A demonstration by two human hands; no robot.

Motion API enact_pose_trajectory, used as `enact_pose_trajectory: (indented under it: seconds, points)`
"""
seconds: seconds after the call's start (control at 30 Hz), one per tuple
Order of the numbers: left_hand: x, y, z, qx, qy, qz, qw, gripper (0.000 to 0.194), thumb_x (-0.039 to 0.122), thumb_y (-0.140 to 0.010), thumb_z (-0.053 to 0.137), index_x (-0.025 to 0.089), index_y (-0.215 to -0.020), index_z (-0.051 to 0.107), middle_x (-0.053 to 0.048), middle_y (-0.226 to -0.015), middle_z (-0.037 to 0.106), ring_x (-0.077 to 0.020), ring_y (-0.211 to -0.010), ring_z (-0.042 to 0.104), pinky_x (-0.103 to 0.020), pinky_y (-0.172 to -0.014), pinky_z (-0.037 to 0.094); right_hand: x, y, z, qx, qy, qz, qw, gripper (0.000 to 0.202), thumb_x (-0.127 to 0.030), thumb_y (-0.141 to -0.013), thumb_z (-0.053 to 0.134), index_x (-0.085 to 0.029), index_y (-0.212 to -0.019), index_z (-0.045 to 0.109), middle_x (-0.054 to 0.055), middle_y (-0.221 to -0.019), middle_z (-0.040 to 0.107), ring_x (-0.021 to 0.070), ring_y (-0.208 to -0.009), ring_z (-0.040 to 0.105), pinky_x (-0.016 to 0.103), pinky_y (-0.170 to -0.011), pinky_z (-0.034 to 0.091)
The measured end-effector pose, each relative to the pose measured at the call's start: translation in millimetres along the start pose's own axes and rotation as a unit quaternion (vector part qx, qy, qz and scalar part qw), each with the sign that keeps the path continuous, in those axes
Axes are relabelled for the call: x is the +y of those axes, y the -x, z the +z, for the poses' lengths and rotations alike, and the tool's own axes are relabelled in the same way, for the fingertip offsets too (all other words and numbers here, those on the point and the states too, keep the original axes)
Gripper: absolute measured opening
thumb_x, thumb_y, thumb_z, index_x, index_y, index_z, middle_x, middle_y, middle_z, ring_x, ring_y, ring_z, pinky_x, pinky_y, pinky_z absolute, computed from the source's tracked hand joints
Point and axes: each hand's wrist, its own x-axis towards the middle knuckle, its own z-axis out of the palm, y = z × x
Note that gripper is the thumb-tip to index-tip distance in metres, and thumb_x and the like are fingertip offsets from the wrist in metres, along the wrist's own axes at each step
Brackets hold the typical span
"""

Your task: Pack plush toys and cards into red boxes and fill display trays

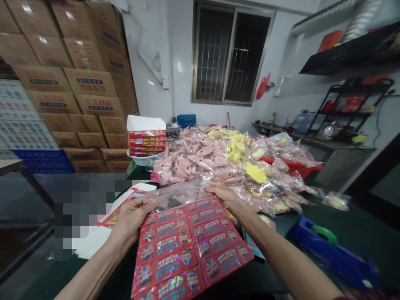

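A block of small red shiny boxes (pixel 190 246) lies in two columns on the dark green table, in the lower middle. Clear plastic film (pixel 183 191) stretches along its far edge. My left hand (pixel 134 212) pinches the film at the block's far left corner, fingers closed. At the far right corner my right hand (pixel 223 193) pinches the other end of the film. Just beyond both hands rises a large pile of pink and yellow items in clear bags (pixel 203 156).
A blue tape dispenser (pixel 334 254) with green tape sits at the right. Flattened printed card (pixel 125 208) lies left of my left hand. An open white carton of red packs (pixel 146 141) stands on a basin behind. Stacked cardboard boxes (pixel 93 87) line the left wall.
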Motion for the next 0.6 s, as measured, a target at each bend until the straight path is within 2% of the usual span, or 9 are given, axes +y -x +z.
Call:
enact_pose_trajectory:
  seconds: [0.1,0.2,0.33,0.4,0.47,0.53,0.6]
  points:
    - [0.4,-2.4,-0.3,-0.024,0.008,-0.032,0.999,0.027,0.028,-0.048,0.082,0.016,-0.056,0.059,0.001,-0.047,0.061,-0.0134,-0.040,0.055,-0.024,-0.043,0.045,2.6,-2.9,-6.1,-0.013,-0.005,0.004,1.000,0.024,-0.026,-0.052,0.072,-0.018,-0.052,0.049,-0.007,-0.041,0.047,0.0061,-0.035,0.038,0.020,-0.038,0.028]
    - [1.7,-1.3,-0.3,-0.041,0.012,-0.032,0.999,0.030,0.028,-0.048,0.083,0.015,-0.068,0.065,-0.001,-0.055,0.066,-0.0142,-0.046,0.059,-0.023,-0.046,0.047,5.6,-4.2,-15.0,-0.013,-0.005,-0.003,1.000,0.025,-0.029,-0.055,0.074,-0.017,-0.057,0.052,-0.006,-0.046,0.051,0.0072,-0.040,0.044,0.021,-0.042,0.034]
    - [1.3,-2.0,-0.1,-0.033,0.018,-0.024,0.999,0.034,0.029,-0.046,0.084,0.015,-0.070,0.065,0.000,-0.056,0.067,-0.0121,-0.046,0.058,-0.020,-0.045,0.046,8.4,-14.5,-31.9,0.019,0.026,-0.012,0.999,0.023,-0.031,-0.067,0.073,-0.014,-0.065,0.058,-0.006,-0.051,0.052,0.0067,-0.043,0.046,0.020,-0.044,0.037]
    - [0.3,-5.0,-0.1,-0.029,0.012,-0.023,0.999,0.033,0.029,-0.047,0.084,0.014,-0.071,0.065,0.001,-0.054,0.064,-0.0104,-0.044,0.056,-0.019,-0.043,0.044,9.8,-23.5,-41.2,0.056,0.044,-0.021,0.997,0.020,-0.031,-0.079,0.066,-0.012,-0.075,0.060,-0.004,-0.063,0.058,0.0073,-0.052,0.052,0.021,-0.050,0.043]
    - [-1.0,-8.6,0.0,-0.030,0.011,-0.032,0.999,0.030,0.028,-0.048,0.083,0.014,-0.065,0.064,0.002,-0.049,0.060,-0.0087,-0.040,0.051,-0.017,-0.039,0.040,12.9,-32.2,-50.0,0.100,0.055,-0.024,0.993,0.020,-0.031,-0.087,0.057,-0.012,-0.093,0.060,0.001,-0.086,0.062,0.0107,-0.070,0.059,0.026,-0.063,0.051]
    - [-2.4,-11.3,0.3,-0.027,0.021,-0.043,0.998,0.027,0.026,-0.049,0.082,0.014,-0.054,0.058,0.002,-0.044,0.056,-0.0079,-0.036,0.048,-0.017,-0.037,0.038,18.2,-38.1,-57.4,0.141,0.058,-0.016,0.988,0.027,-0.032,-0.089,0.054,-0.014,-0.109,0.056,0.006,-0.107,0.060,0.0159,-0.088,0.060,0.034,-0.074,0.053]
    - [-4.1,-12.6,0.9,-0.019,0.036,-0.054,0.998,0.025,0.022,-0.051,0.080,0.015,-0.051,0.056,0.002,-0.043,0.056,-0.0088,-0.036,0.049,-0.018,-0.037,0.039,24.0,-41.0,-62.7,0.175,0.055,-0.001,0.983,0.032,-0.033,-0.089,0.055,-0.016,-0.116,0.054,0.008,-0.115,0.057,0.0188,-0.096,0.059,0.038,-0.080,0.052]
